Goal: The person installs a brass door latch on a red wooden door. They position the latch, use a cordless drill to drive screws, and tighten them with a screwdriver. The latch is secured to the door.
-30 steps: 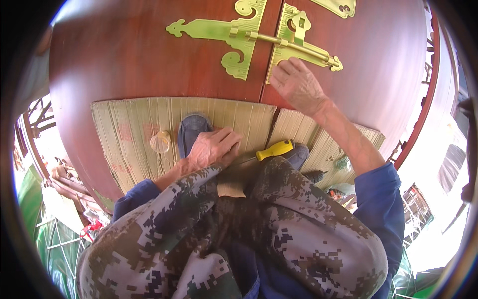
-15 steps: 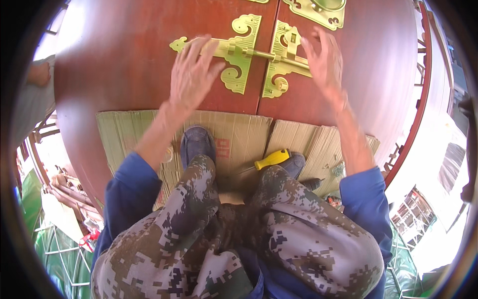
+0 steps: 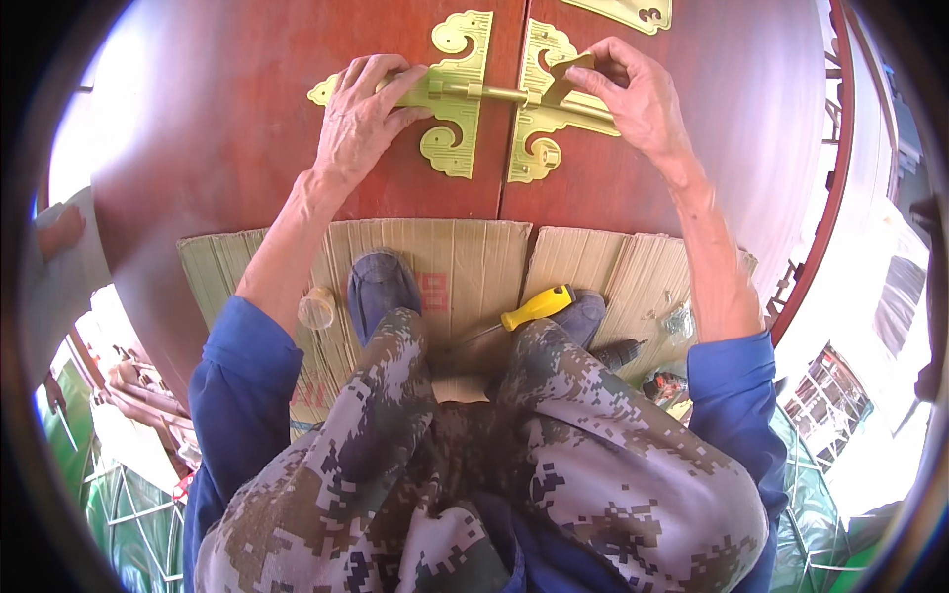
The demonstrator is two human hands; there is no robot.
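A brass door bolt (image 3: 504,94) runs across the seam between two dark red wooden panels, over ornate brass plates on either side. My left hand (image 3: 361,119) is closed around the left part of the bolt, thumb below and fingers above, hiding much of it. My right hand (image 3: 638,94) pinches a small brass hasp flap (image 3: 571,74) between thumb and fingers, tilted up off the right ornate plate (image 3: 539,148). The left plate (image 3: 453,148) lies flat against the wood beside my left fingertips.
Below the panels lies flattened cardboard (image 3: 474,252) under my feet. A yellow-handled screwdriver (image 3: 539,306) rests against my right shoe. Nearby are a roll of tape (image 3: 316,308), a dark drill-like tool (image 3: 621,353) and a small clear bag (image 3: 678,320). Another person's hand (image 3: 61,232) shows at far left.
Both hands have come down onto the brass fitting. The left has closed on the bolt; the right has taken hold of the flap and lifted it. The view has shifted slightly.
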